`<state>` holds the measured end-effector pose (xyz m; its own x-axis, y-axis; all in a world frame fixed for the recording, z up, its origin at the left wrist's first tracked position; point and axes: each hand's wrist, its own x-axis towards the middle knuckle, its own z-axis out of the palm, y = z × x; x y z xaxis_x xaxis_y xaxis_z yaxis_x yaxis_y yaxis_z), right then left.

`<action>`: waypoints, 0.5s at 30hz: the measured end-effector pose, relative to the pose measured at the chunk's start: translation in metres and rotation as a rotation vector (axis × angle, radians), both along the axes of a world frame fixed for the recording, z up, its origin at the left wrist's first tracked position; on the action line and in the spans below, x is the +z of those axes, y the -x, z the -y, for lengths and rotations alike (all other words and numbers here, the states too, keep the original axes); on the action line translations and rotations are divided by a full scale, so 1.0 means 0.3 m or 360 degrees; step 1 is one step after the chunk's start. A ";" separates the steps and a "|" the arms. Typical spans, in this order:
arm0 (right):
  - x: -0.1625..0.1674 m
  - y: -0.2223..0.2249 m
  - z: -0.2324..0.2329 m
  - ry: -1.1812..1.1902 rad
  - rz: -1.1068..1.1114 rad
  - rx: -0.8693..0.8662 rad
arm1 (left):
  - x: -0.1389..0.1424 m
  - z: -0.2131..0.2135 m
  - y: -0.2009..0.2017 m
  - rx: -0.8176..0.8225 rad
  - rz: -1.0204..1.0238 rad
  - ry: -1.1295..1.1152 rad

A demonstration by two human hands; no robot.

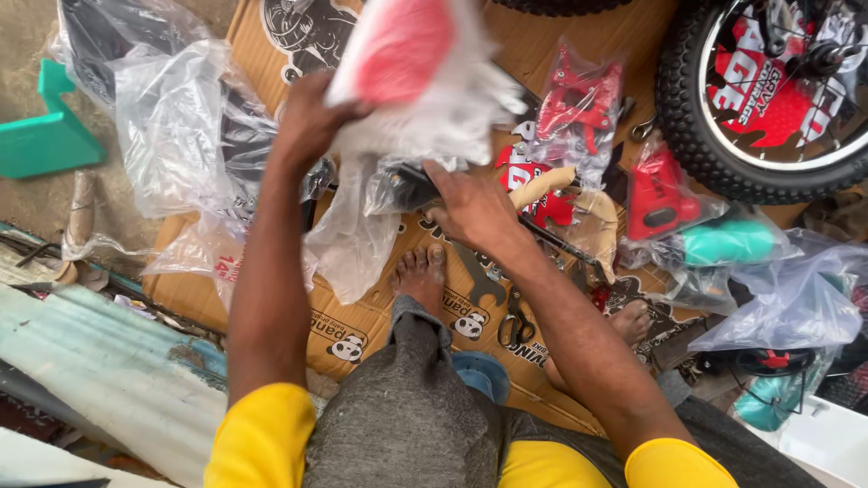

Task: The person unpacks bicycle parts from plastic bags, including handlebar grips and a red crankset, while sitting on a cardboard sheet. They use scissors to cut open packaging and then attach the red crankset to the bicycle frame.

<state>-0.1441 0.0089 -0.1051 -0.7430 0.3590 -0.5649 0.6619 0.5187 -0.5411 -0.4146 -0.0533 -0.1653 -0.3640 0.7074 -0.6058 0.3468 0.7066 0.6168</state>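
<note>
My left hand (312, 117) is raised and grips the top of a clear plastic bag (452, 99) that holds a red part (402, 45). Lower down, my right hand (470, 203) holds the bottom of the same bag, near a dark piece (411, 185) inside the plastic. Below the hands lie my bare foot (420, 271) and a flat metal wrench (479, 280) on a sheet of brown cardboard (362, 330). I sit over the cardboard in yellow sleeves and grey trousers.
A small bicycle wheel (768, 99) with a black tyre stands at the top right. Bagged red parts (579, 99), a red piece (660, 194) and teal grips (728, 242) lie right of my hands. Empty plastic bags (172, 126) pile at the left, beside a green block (45, 136). Pliers (515, 325) rest near my knee.
</note>
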 end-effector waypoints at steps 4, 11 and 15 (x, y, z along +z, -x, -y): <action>0.045 -0.108 -0.046 0.0031 -0.0385 -0.0259 | 0.172 0.339 0.112 0.0111 -0.0003 0.0187; -0.087 -0.173 -0.095 -0.0137 -0.0740 -0.0413 | 0.295 0.771 0.300 -0.0185 -0.0315 0.1122; -0.183 -0.147 -0.056 -0.0363 -0.0598 -0.0499 | 0.355 0.767 0.297 0.0061 -0.1168 0.1021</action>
